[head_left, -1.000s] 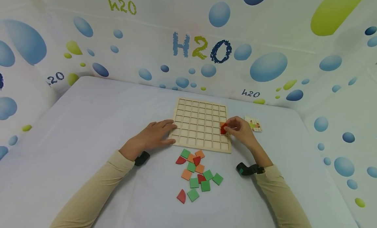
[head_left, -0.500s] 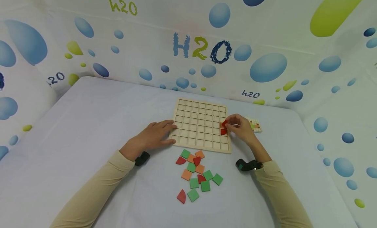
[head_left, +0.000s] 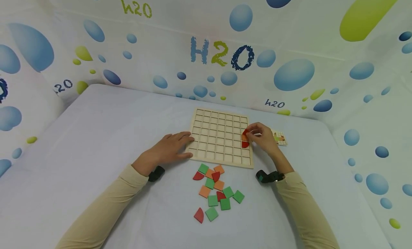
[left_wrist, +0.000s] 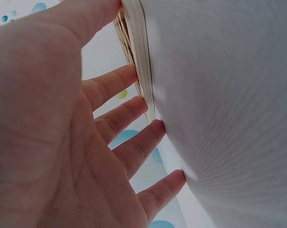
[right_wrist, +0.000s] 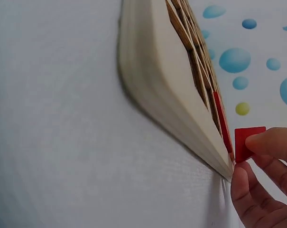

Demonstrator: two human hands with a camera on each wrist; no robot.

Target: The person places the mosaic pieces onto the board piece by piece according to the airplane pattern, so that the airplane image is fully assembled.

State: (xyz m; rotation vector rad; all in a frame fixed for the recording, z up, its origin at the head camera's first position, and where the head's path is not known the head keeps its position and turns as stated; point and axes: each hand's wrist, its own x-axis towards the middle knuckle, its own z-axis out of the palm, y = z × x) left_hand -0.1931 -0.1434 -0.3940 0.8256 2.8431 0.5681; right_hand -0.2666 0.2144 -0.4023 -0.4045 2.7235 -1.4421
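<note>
A pale wooden grid board (head_left: 216,135) lies on the table. My left hand (head_left: 170,148) rests at its left edge with fingers spread; in the left wrist view several fingertips (left_wrist: 129,73) meet the board's side. My right hand (head_left: 263,136) pinches a red quarter-circle tile (right_wrist: 245,140) between thumb and fingers, over the board's right-hand column. Just below, an orange square tile (head_left: 244,137) sits in a cell, partly covered by the fingers. Another red quarter-circle tile (head_left: 245,144) occupies the cell nearer me.
Loose green square tiles (head_left: 211,214), orange ones (head_left: 204,191) and red quarter-circles (head_left: 199,215) lie scattered in front of the board, some overlapping. A small printed pattern card (head_left: 280,138) lies right of the board, partly behind my right hand. A patterned backdrop (head_left: 145,55) stands behind the table.
My right hand has moved slightly away from me up the board's right column with the pinched red tile, uncovering the red tile in the cell nearer me. The left hand has stayed put.
</note>
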